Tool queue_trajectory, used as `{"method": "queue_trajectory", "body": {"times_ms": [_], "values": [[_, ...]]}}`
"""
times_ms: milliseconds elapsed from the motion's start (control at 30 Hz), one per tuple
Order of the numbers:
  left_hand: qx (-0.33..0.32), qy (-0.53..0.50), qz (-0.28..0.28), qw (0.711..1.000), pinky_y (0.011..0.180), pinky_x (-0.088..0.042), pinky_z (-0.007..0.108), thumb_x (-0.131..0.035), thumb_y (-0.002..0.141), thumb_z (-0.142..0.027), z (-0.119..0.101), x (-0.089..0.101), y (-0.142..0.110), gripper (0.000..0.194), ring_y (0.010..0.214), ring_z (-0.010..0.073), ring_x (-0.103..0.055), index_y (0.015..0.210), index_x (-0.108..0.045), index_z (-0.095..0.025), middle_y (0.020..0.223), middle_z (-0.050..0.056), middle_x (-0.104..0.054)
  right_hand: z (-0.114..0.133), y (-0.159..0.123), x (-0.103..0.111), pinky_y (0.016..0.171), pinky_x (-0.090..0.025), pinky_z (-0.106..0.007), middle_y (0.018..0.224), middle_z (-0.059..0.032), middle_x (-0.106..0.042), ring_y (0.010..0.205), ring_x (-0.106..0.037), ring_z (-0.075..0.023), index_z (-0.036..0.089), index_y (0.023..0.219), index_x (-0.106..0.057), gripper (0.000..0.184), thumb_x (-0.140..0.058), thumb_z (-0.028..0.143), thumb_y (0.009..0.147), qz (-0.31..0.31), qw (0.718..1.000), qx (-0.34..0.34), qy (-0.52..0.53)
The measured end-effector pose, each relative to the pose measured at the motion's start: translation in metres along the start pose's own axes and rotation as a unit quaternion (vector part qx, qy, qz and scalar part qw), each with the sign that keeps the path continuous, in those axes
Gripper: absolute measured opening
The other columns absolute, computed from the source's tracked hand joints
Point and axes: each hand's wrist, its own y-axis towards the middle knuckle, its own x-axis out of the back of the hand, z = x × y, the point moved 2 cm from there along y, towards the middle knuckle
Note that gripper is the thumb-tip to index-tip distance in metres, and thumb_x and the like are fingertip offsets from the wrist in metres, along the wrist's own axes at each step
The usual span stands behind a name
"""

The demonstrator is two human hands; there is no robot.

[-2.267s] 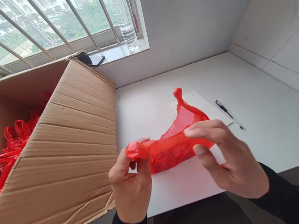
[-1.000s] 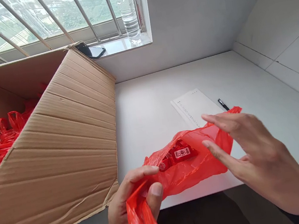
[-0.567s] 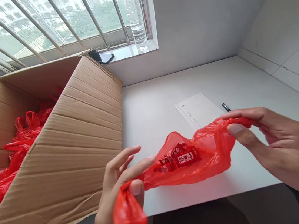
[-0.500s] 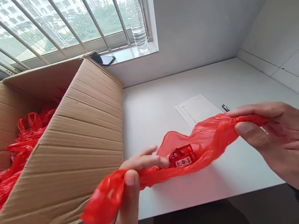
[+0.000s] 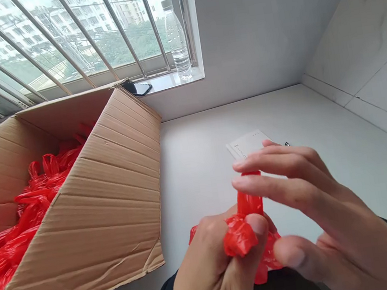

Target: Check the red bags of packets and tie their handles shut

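Note:
A thin red plastic bag (image 5: 239,239) is bunched up in my left hand (image 5: 212,268), whose fingers are closed round it with the thumb pressed along its side. One part of the bag sticks up above the fist, and crumpled parts hang out below and to the left. Just to the right, my right hand (image 5: 318,199) is open, its fingers stretched over the top of the upright part and its thumb apart, near the lower folds. Whether its fingertips touch the plastic, I cannot tell. The small printed red packets are out of sight.
A large open cardboard box (image 5: 114,195) stands at the left, with several red plastic bags (image 5: 37,197) inside. Behind my hands, paper sheets (image 5: 247,144) and a pen (image 5: 287,144) lie on the white table (image 5: 195,154). A water bottle (image 5: 177,45) and a phone (image 5: 142,89) are on the windowsill.
The bag was stretched out between both hands with printed packets showing in it. It is now bunched in my left hand, and my right hand has let go and come inward.

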Motion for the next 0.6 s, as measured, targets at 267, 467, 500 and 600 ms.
{"method": "queue_trajectory", "body": {"times_ms": [267, 467, 500, 600], "values": [[0.043, -0.092, 0.019, 0.995, 0.058, -0.047, 0.027, -0.050, 0.098, -0.045, 0.014, 0.012, 0.011, 0.033, 0.054, 0.0151, -0.052, 0.088, -0.075, -0.025, 0.059, 0.000, -0.057, -0.028, -0.009, -0.002, 0.107, -0.046, -0.041, 0.101, 0.0016, -0.065, 0.095, -0.061, -0.0166, 0.027, 0.115, -0.061, 0.022, -0.060, 0.016, 0.096, -0.028, 0.994, -0.073, 0.075], [0.034, -0.128, -0.005, 0.991, 0.067, -0.054, 0.029, -0.068, 0.088, -0.034, 0.011, 0.015, 0.017, 0.033, 0.069, 0.0175, -0.059, 0.120, -0.065, -0.030, 0.077, 0.000, -0.061, -0.025, -0.021, -0.020, 0.101, -0.052, -0.046, 0.123, -0.0057, -0.058, 0.113, -0.060, -0.0260, 0.032, 0.134, -0.046, 0.048, -0.069, 0.031, 0.091, -0.076, 0.985, -0.131, 0.083], [0.034, -0.120, -0.005, 0.992, 0.066, -0.054, 0.028, -0.069, 0.087, -0.032, 0.012, 0.017, 0.016, 0.039, 0.068, 0.0167, -0.058, 0.125, -0.063, -0.031, 0.077, 0.000, -0.059, -0.026, -0.022, -0.025, 0.097, -0.055, -0.044, 0.124, -0.0060, -0.059, 0.112, -0.061, -0.0256, 0.031, 0.139, -0.042, 0.053, -0.068, 0.032, 0.093, -0.025, 0.986, -0.144, 0.084], [0.020, -0.070, -0.042, 0.996, 0.071, -0.055, 0.028, -0.063, 0.092, -0.033, 0.022, 0.029, 0.008, 0.035, 0.074, 0.0176, -0.060, 0.127, -0.063, -0.030, 0.080, 0.001, -0.061, -0.034, -0.027, -0.030, 0.086, -0.059, -0.038, 0.115, -0.0028, -0.066, 0.103, -0.067, -0.0220, 0.030, 0.138, -0.047, 0.042, -0.059, 0.027, 0.098, 0.059, 0.978, -0.182, 0.084]]}}
